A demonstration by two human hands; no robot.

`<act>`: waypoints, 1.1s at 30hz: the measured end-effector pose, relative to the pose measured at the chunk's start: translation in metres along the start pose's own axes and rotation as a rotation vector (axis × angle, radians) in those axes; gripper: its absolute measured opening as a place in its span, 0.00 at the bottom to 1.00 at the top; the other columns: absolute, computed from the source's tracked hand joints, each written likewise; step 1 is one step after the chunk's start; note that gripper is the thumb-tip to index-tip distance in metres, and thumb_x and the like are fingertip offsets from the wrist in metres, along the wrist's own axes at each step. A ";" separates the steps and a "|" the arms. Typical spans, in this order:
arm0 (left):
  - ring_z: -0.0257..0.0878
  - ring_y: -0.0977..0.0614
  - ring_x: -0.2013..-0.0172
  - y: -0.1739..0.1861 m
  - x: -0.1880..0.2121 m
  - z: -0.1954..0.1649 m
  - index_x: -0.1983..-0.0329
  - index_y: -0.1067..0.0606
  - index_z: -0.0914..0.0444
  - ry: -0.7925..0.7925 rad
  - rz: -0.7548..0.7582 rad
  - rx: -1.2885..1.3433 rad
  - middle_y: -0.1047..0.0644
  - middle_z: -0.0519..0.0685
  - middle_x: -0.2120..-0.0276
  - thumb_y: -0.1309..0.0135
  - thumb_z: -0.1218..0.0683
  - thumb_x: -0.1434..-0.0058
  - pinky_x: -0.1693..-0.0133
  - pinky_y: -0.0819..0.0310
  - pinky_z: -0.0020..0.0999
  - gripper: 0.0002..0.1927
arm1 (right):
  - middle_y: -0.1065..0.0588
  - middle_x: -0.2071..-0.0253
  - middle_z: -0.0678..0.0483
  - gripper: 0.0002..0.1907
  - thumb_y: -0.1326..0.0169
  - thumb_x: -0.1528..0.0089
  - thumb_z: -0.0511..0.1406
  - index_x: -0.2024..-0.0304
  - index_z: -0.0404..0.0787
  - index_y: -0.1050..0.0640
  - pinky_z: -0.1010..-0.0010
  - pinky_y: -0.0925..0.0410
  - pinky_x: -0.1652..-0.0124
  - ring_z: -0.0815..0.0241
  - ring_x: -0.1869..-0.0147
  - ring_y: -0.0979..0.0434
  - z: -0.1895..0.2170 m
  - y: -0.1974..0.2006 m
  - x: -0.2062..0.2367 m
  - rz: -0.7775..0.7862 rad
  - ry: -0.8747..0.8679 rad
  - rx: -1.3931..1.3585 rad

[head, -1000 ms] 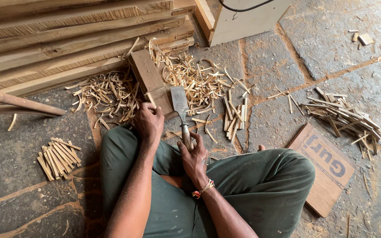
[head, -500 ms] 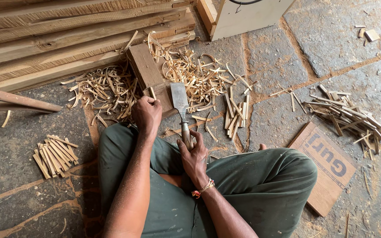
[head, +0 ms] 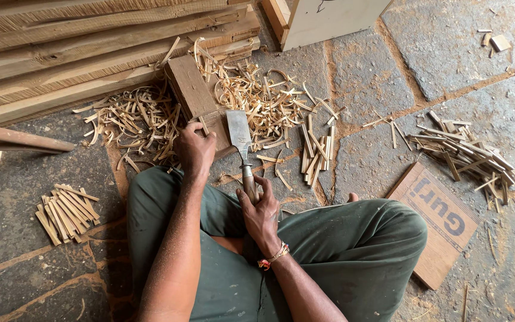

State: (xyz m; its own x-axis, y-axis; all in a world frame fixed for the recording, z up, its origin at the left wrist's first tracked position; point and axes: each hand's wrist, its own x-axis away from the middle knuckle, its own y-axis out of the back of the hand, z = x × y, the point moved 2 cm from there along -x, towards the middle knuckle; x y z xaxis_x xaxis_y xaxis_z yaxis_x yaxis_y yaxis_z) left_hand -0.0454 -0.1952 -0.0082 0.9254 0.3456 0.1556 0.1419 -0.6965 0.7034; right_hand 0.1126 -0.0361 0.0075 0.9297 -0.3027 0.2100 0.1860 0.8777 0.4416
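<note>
Nearest to us, our right hand [head: 261, 209] stays closed around the handle of the broad blade [head: 239, 134], and the steel now stands a little closer to the wooden block [head: 193, 95] than a moment ago. Our left hand [head: 194, 149] still pinches a thin wood strip [head: 203, 125] upright on the near end of that block. Beyond the block lie curled shavings [head: 251, 89], then stacked planks [head: 90, 48].

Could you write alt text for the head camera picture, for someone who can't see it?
Seen from above, a person sitting cross-legged on a stone floor grips a broad-bladed chopping knife in the right hand, while the left hand steadies a thin stick on a wooden block. Pale shavings and cut sticks lie around.
</note>
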 end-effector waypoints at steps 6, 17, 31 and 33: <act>0.47 0.13 0.62 -0.004 0.000 0.003 0.45 0.24 0.63 0.085 0.114 0.079 0.17 0.59 0.57 0.40 0.56 0.38 0.49 0.21 0.47 0.17 | 0.19 0.74 0.49 0.27 0.38 0.39 0.43 0.41 0.41 0.29 0.69 0.31 0.77 0.64 0.76 0.21 0.004 0.000 0.002 0.018 0.008 0.000; 0.49 0.16 0.59 0.018 -0.003 -0.003 0.48 0.22 0.63 -0.038 -0.032 0.092 0.18 0.57 0.58 0.41 0.43 0.34 0.52 0.25 0.51 0.22 | 0.20 0.71 0.53 0.26 0.41 0.38 0.46 0.38 0.48 0.26 0.70 0.32 0.81 0.66 0.80 0.23 0.023 0.029 -0.004 0.075 -0.075 0.198; 0.45 0.20 0.67 0.012 -0.018 -0.006 0.66 0.20 0.63 -0.156 0.054 -0.094 0.20 0.56 0.65 0.38 0.50 0.37 0.63 0.28 0.45 0.11 | 0.19 0.77 0.49 0.27 0.37 0.40 0.41 0.38 0.48 0.25 0.72 0.39 0.79 0.70 0.78 0.26 0.023 0.055 0.025 0.005 0.011 0.152; 0.44 0.21 0.67 0.005 -0.021 -0.003 0.67 0.19 0.63 -0.280 0.046 -0.126 0.21 0.55 0.63 0.40 0.53 0.36 0.64 0.28 0.43 0.08 | 0.18 0.76 0.49 0.27 0.37 0.39 0.41 0.38 0.47 0.25 0.72 0.37 0.79 0.70 0.78 0.26 0.021 0.055 0.024 0.001 0.026 0.151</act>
State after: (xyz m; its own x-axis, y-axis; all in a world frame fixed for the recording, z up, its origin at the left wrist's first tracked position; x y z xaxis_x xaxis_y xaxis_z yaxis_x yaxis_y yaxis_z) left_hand -0.0654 -0.2043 -0.0059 0.9932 0.1165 0.0041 0.0693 -0.6177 0.7833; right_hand 0.1385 -0.0028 0.0548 0.9379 -0.2909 0.1889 0.1373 0.8116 0.5678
